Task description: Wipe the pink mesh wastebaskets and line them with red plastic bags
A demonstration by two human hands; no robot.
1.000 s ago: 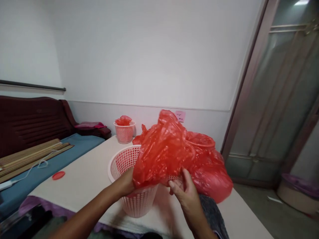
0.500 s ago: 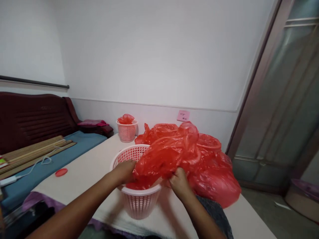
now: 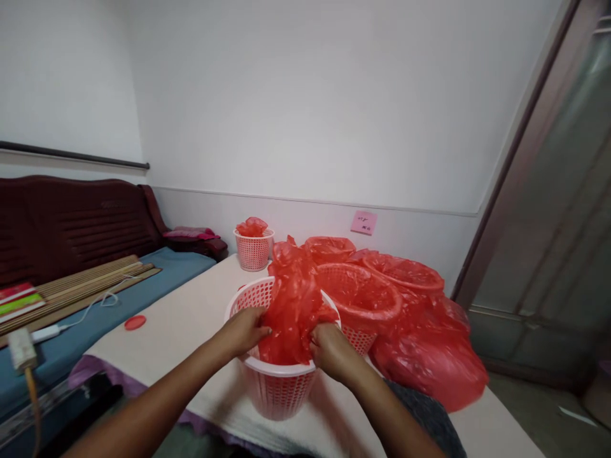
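Note:
A white-pink plastic basket [image 3: 281,388] with a perforated wall stands upright at the table's near side. A crumpled red plastic bag [image 3: 293,305] is bunched inside it and rises above the back rim. My left hand [image 3: 244,332] is at the basket's left side, closed on the bag's left edge, with the thumb showing and the other fingers partly hidden. At the right rim my right hand [image 3: 331,350] grips the bag in a fist. Just behind stands another basket lined with a red bag [image 3: 363,299].
More bag-lined baskets [image 3: 405,273] and a bulging red bag [image 3: 434,362] crowd the table's right side. At the back left is a small basket [image 3: 254,252] holding a red bag. A red disc [image 3: 135,322] lies on the white table [image 3: 191,318]. A wooden bench [image 3: 71,222] stands left.
The bag has come down and left from over the right rim into the basket, uncovering the lined basket behind. My right hand moved left with it; the view turned slightly.

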